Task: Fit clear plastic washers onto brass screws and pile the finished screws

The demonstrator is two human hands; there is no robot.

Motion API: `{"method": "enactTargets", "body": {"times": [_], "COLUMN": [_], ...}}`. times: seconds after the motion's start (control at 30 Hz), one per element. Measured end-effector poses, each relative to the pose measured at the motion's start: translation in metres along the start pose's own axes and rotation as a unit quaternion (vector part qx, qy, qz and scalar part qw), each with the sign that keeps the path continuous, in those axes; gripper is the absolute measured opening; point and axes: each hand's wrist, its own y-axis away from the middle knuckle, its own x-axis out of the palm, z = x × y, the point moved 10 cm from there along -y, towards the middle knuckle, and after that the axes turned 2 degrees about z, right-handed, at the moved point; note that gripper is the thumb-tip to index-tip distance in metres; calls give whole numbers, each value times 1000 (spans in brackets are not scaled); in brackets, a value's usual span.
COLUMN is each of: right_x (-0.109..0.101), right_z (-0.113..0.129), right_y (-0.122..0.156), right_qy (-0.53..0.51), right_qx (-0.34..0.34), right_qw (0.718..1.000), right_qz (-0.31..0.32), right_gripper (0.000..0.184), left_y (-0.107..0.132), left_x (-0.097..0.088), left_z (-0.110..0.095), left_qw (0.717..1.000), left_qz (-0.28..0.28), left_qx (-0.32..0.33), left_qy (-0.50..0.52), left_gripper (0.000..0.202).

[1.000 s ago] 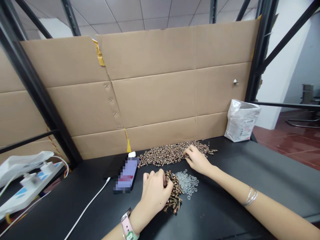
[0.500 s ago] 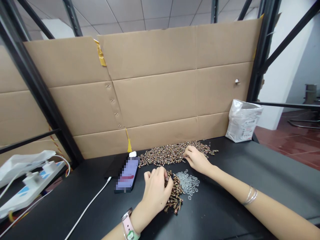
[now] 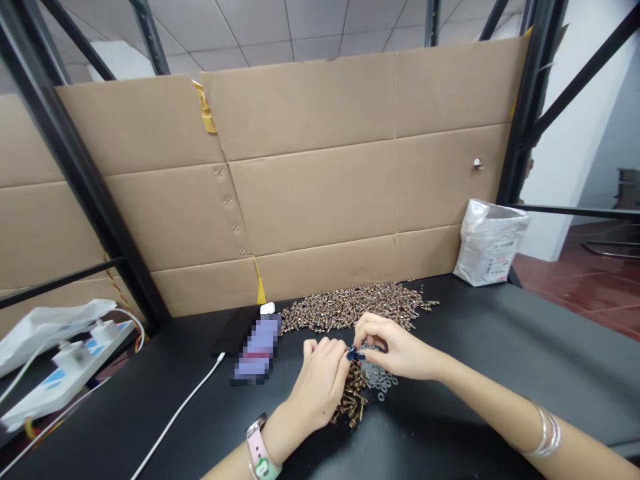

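The left hand [image 3: 320, 385] and right hand [image 3: 404, 350] meet at the fingertips above the near screws [image 3: 355, 399] and washers [image 3: 384, 381], on the dark surface [image 3: 450, 420] before a larger heap [image 3: 345, 305]. Each grip is curled nearly closed; its hold, if any, I cannot tell. This looks like two-handed fingertip work; the next move seems to call for steady pinching.

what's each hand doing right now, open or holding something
Left hand: fingers curled beside the near bolt pile; anything held can't be told.
Right hand: fingertips at the left hand's; anything held can't be told.
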Motion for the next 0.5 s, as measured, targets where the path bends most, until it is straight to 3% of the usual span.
{"method": "enactTargets", "body": {"times": [0.07, 0.13, 0.23, 0.33, 0.5], "right_x": [6, 16, 39, 60, 66], "right_z": [-17, -39, -64, -62, -52], "right_y": [0, 3, 11, 14, 14], "right_qy": [-129, -240, -290, -320, -411], "right_qx": [56, 133, 236, 247, 239], "right_qw": [990, 962, 927, 914, 879], "right_qz": [12, -4, -28, -25, -41], "right_gripper": [21, 20, 48, 46, 33], "left_y": [-1, -1, -1, -1, 0], "left_x": [-2, -5, -6, -6, -6], "left_z": [-2, -5, -9, -12, -12], "left_qw": [1000, 1000, 999, 999, 999], "left_qz": [-8, -18, -24, -26, -38], "left_qx": [7, 12, 20, 27, 30], "left_qy": [3, 0, -11, -13, -12], "left_gripper": [29, 28, 27, 25, 26]}}
